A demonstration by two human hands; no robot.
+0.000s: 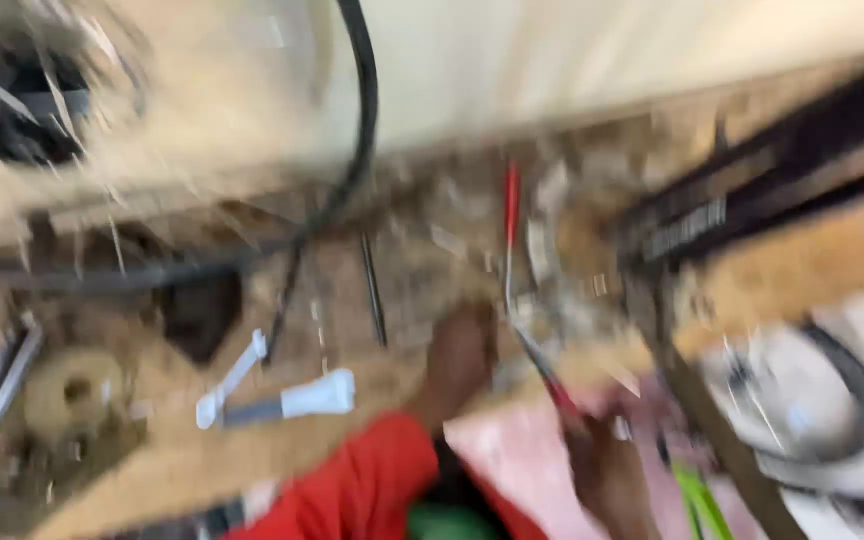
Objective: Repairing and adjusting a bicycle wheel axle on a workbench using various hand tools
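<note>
The red-handled pliers (527, 300) lie with their long axis running from the cluttered workbench (152, 460) top down toward the right hand (607, 470), which grips 1 red handle at the lower end. The left hand (459, 360) (red sleeve) rests just left of the tool's middle; blur hides whether its fingers are spread or curled.

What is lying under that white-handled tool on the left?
The white-handled tool lies on a brown, cluttered workbench, with a smaller white piece beside it. The picture is too blurred to show anything hidden beneath it.
</note>
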